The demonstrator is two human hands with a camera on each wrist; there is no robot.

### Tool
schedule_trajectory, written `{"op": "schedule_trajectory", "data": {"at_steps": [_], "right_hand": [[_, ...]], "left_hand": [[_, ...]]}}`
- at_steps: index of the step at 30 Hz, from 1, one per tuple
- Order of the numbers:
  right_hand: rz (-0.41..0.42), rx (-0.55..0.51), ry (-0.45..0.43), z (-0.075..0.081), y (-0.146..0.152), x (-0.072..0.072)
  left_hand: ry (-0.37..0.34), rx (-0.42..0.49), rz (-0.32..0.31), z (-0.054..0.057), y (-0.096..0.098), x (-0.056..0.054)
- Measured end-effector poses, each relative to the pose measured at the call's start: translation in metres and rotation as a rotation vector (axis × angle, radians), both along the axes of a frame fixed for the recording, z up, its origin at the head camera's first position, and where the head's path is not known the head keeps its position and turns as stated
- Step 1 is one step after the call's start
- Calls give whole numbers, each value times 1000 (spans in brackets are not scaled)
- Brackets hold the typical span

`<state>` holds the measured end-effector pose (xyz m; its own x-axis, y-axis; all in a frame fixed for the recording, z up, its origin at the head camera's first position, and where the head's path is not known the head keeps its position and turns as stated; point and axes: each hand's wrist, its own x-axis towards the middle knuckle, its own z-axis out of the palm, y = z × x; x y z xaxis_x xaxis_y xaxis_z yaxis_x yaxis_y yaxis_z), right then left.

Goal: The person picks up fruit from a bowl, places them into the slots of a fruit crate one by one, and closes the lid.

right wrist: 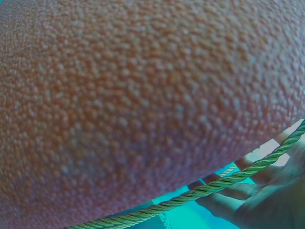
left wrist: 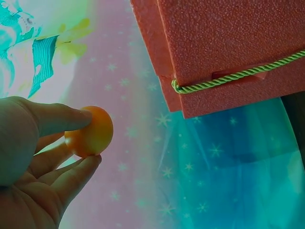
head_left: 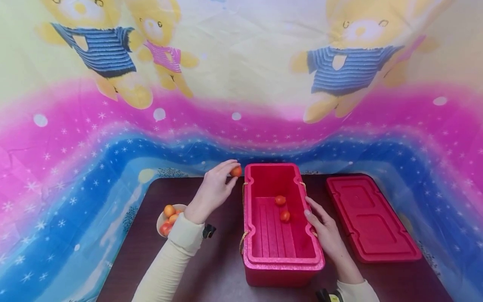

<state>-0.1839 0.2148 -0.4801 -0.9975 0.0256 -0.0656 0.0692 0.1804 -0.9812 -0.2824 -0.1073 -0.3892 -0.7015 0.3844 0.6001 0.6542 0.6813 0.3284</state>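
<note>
My left hand [head_left: 216, 188] is raised just left of the red foam box [head_left: 283, 266], pinching a small orange-red tomato [head_left: 236, 171] between thumb and fingertips. The left wrist view shows this tomato [left wrist: 93, 132] up close, beside the box wall and its twisted cord. Two more tomatoes, a farther one [head_left: 280, 200] and a nearer one [head_left: 284, 216], lie on the ribbed floor of the box. Against the box's right side rests my right hand [head_left: 327, 230], its fingers extended. In the right wrist view the box wall [right wrist: 143, 105] hides part of that hand.
A pale bowl [head_left: 160, 221] with several tomatoes stands at left, partly behind my left forearm. The red lid [head_left: 377, 222] lies flat to the right of the box. Gold cord handles [head_left: 243, 242] hang at the box sides. A printed cloth surrounds the dark table [head_left: 222, 260].
</note>
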Motion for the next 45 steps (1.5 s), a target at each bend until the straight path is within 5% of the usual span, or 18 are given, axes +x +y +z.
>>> {"op": "schedule_trajectory", "data": {"at_steps": [26, 45], "right_hand": [[-18, 17, -9, -1, 0, 1], [-12, 5, -2, 1, -1, 0]], "left_hand": [[31, -13, -61, 7, 12, -1], [-24, -16, -96, 10, 25, 0]]}}
